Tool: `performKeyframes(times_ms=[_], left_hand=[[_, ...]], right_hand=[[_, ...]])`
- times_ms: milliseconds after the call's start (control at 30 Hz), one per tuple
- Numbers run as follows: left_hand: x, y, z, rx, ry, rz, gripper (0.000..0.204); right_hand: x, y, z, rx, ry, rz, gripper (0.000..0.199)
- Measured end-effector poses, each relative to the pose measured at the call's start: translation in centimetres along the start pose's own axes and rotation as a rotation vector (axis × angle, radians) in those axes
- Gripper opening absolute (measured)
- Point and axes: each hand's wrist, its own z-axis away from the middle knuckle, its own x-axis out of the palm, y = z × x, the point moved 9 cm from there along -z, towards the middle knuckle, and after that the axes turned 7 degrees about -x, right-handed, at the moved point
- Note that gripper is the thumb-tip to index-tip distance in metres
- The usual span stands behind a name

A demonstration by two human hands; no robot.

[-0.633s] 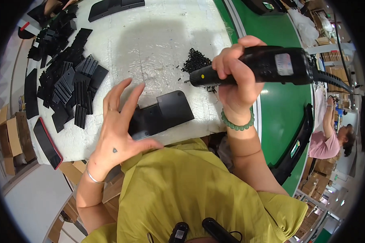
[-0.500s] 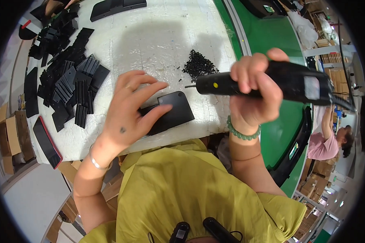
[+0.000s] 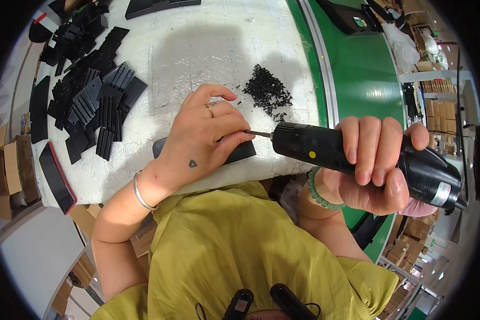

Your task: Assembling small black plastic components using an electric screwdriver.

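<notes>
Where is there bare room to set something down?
Bare: the middle of the shiny white table, between the pile of flat black parts and the heap of black screws; also the green surface beyond the grey metal rail, ahead of the right hand. Crowded: the table's left side, and around the left hand and black electric screwdriver.

Left hand [image 3: 200, 136] pinching, right hand [image 3: 369, 153] clenched

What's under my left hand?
A black part shows past the right side of your left hand, and a dark edge shows at its left. The hand covers what lies between, so I can't tell whether they're one piece.
</notes>
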Motion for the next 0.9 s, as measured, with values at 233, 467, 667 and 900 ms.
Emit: performKeyframes(times_ms=[233,467,667,900], left_hand=[[-0.1,1.9,1.7,0.101,0.004,-0.342,0.017],[-1.6,1.5,3.8,0.047,0.102,-0.344,0.010],[-1.8,0.6,4.8,0.018,0.079,-0.318,0.011],[-4.4,-1.8,4.7,-0.131,0.146,-0.242,0.040]], right_hand=[[3.5,0.3,0.6,0.078,-0.234,0.178,0.035],[5.4,1.4,1.5,-0.009,-0.267,0.123,0.035],[6.6,2.8,1.6,0.062,-0.311,0.160,0.034],[5.8,5.5,1.7,0.144,-0.260,0.184,0.033]])
